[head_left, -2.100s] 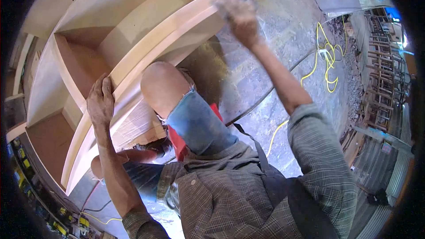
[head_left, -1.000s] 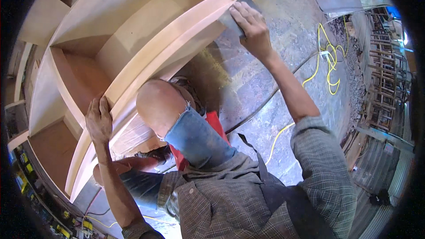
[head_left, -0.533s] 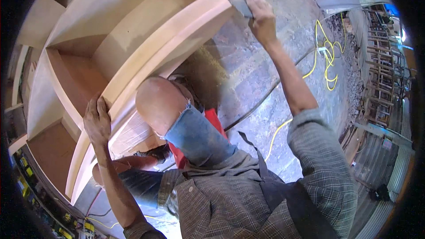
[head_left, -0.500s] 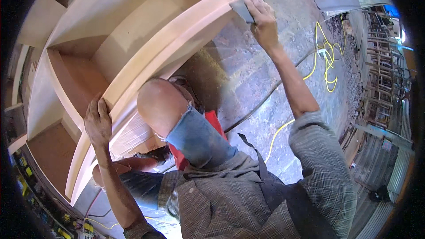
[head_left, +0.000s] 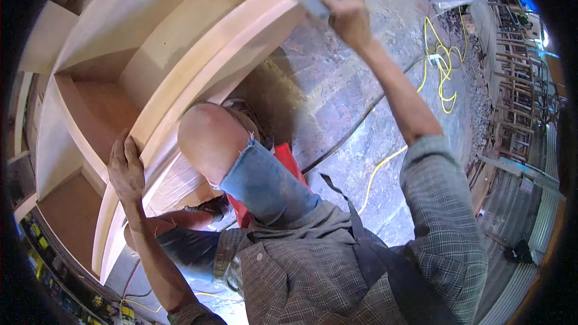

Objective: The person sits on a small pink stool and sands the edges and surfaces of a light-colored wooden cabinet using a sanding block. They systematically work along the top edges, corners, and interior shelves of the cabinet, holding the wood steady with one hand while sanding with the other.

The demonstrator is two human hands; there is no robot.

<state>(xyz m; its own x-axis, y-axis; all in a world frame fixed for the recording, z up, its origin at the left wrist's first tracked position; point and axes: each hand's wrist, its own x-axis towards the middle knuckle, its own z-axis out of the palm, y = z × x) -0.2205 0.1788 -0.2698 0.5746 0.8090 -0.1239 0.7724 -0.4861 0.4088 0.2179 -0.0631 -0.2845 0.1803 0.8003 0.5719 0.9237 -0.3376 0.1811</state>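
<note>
A large pale wooden cabinet [head_left: 165, 42] with a curved front edge [head_left: 214, 48] and open compartments lies across the upper left. My right hand [head_left: 346, 9], somewhat blurred, is closed around a flat grey sanding block [head_left: 312, 3]. The block is at the far end of the curved edge; I cannot tell whether it touches the wood. Lower down the same edge, my left hand [head_left: 125, 171] lies flat with fingers stretched out, beside a compartment divider. My bent knee [head_left: 211, 135] is close against the cabinet's front.
A yellow cord [head_left: 442, 72] and a dark hose [head_left: 355, 126] run over the dusty floor [head_left: 337, 78]. Something red [head_left: 289, 159] is beneath my leg. Wooden frames [head_left: 515, 84] are stacked at the far right, near corrugated sheets [head_left: 539, 216].
My right hand and the sanding block have moved a little up and to the left in the picture. My left hand stays on the edge; the whole view has shifted slightly.
</note>
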